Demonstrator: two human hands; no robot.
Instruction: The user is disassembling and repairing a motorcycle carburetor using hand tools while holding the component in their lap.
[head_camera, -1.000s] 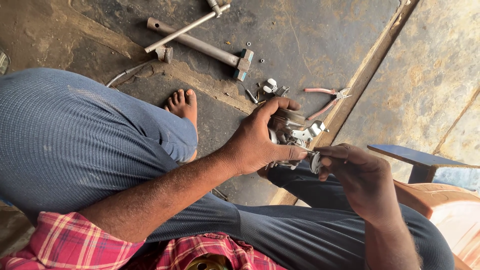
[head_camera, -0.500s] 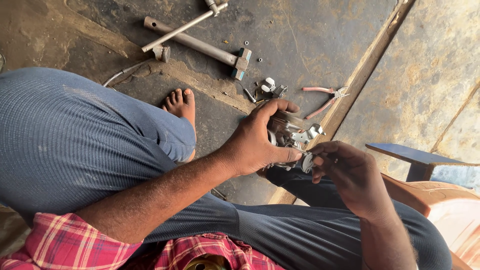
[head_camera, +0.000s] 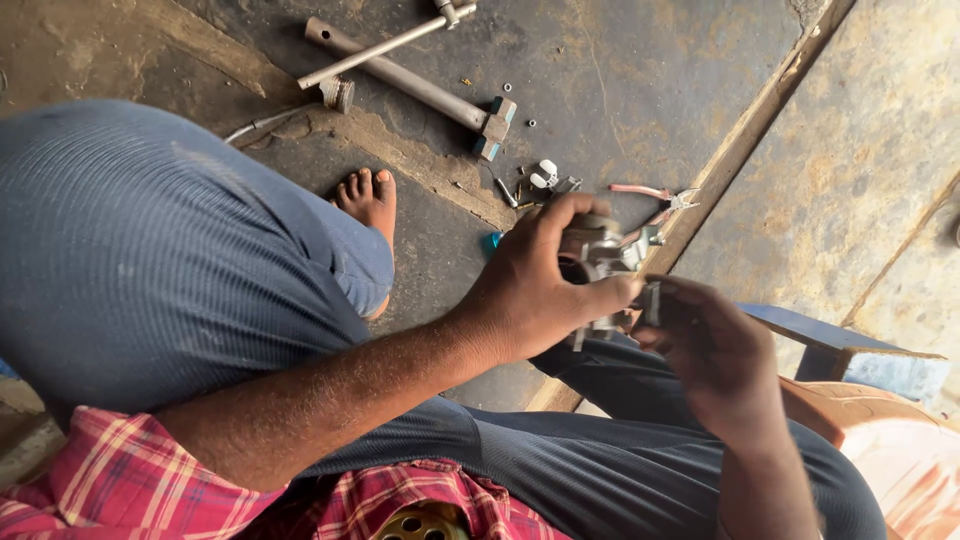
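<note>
Left hand, mid-frame, clamps our grey metal assembly; right hand pinches a small part against it. We should brace steadily and turn gently.

No packages, labels, signs or screens anywhere here, just bare concrete floor, loose metal tools and working hands.

Right hand nearer metal part
</note>
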